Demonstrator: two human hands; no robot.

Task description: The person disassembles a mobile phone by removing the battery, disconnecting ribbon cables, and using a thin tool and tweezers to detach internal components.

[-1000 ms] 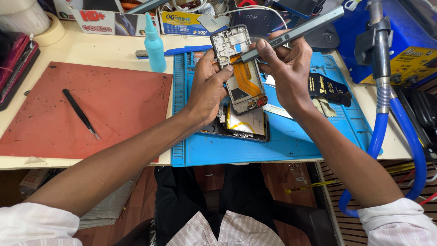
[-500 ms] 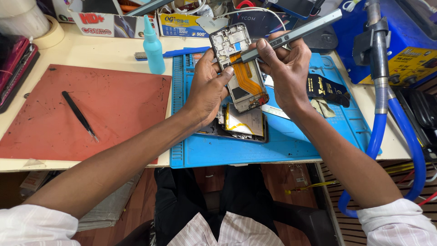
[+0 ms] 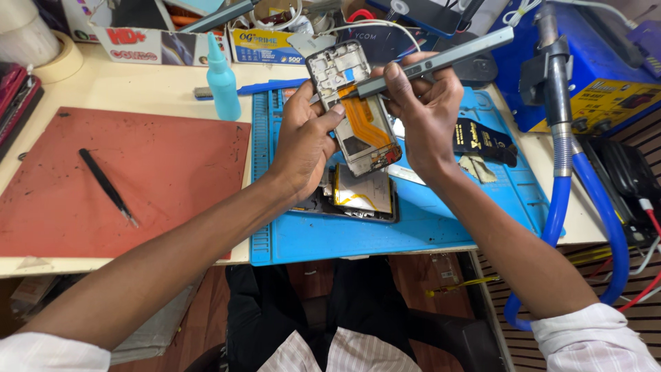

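Starting far left: black tweezers [image 3: 107, 186] are lying untouched on the red mat [image 3: 172, 158], well apart from the action. Next along, a turquoise squeeze bottle [image 3: 223, 84] is standing upright just beside the edge of the blue work mat [image 3: 454, 224].

Now the centre. The left hand [image 3: 303, 141] is clamping the opened phone frame [image 3: 352, 103] along its left edge, thumb pressing over the front, holding it tilted up above the blue work mat. An orange flex ribbon [image 3: 365, 118] is running down the middle of the frame. Beneath it, another opened phone body [image 3: 358, 196] is lying flat on the mat.

The right hand [image 3: 423, 114] is gripping a long grey bar-shaped tool [image 3: 441, 58], fingers wrapped over it, its near end touching the frame near the top of the ribbon. Compared with a second ago, very little is shifting: the frame and tool are sitting a touch closer to the camera, but both grips are the same and the tip is at the same spot. In my judgement that means steady, patient work on one point rather than a new step.

Far right, a blue hose [image 3: 564, 207] is looping down off the bench beside a blue machine [image 3: 606, 89].
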